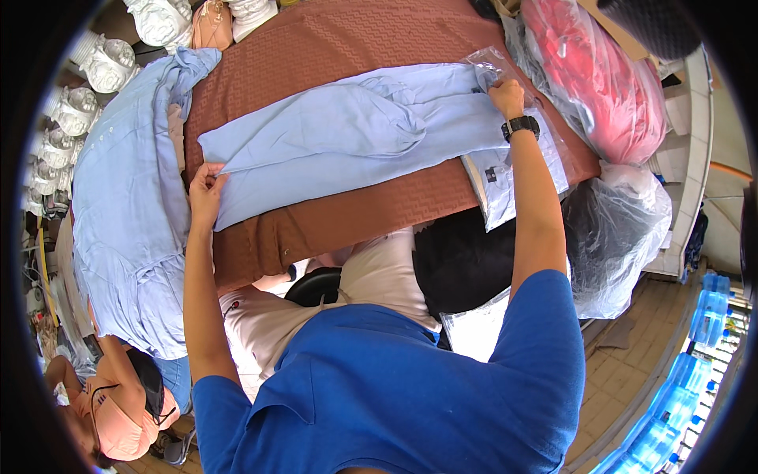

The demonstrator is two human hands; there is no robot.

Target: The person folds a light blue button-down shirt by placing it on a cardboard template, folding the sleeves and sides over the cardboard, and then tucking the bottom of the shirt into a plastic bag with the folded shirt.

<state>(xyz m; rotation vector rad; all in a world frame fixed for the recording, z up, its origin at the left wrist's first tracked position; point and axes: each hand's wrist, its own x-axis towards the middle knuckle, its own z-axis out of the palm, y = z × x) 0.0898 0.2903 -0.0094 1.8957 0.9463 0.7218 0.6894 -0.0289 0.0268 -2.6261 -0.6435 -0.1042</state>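
Note:
A light blue shirt (pixel 316 134) lies stretched across the table, folded lengthwise, with a sleeve laid along it. My left hand (pixel 207 189) pinches the corner of its left end. At the other end my right hand (pixel 508 96), with a black watch on the wrist, is closed on the shirt's edge; the exact fold in its fingers is hidden. Clear plastic (pixel 491 62) shows just beyond that hand. Partly under my right forearm lies a flat, bagged light blue garment (pixel 497 186), overhanging the table's near edge.
The table has a brown patterned cloth (pixel 355 39). More light blue shirts (pixel 130 213) hang over its left end. Clear-bagged red garments (pixel 592 87) and a bagged dark bundle (pixel 616 237) stand at right. Another person (pixel 122 411) is at lower left; blue bottles (pixel 687 379) stand lower right.

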